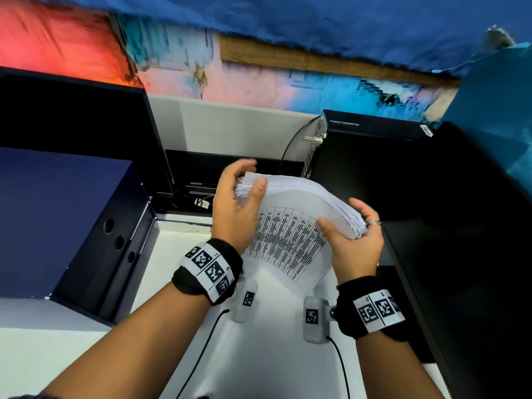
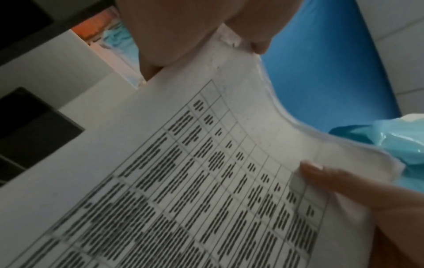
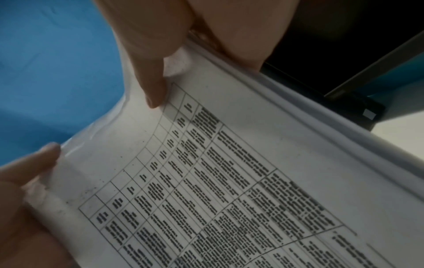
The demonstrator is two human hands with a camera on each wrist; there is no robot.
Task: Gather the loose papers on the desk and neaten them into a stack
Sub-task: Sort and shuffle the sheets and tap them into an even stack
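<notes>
A thick stack of white papers [image 1: 290,226] stands on edge above the white desk [image 1: 267,341], its near sheet printed with a table of black text. My left hand [image 1: 239,197] grips the stack's upper left corner, thumb on the printed face, fingers behind. My right hand [image 1: 351,228] grips the upper right corner, thumb on the front and ringed fingers behind. The stack bows towards me between the two hands. Both wrist views show the printed sheet [image 2: 206,181] [image 3: 229,181] close up with the thumbs pressed on it.
A dark blue box [image 1: 63,223] sits on the desk at the left. Black monitors [image 1: 72,119] [image 1: 466,254] stand at the back left and along the right. A black computer case [image 1: 374,151] with cables stands behind the papers. Blue fabric [image 1: 331,21] hangs above.
</notes>
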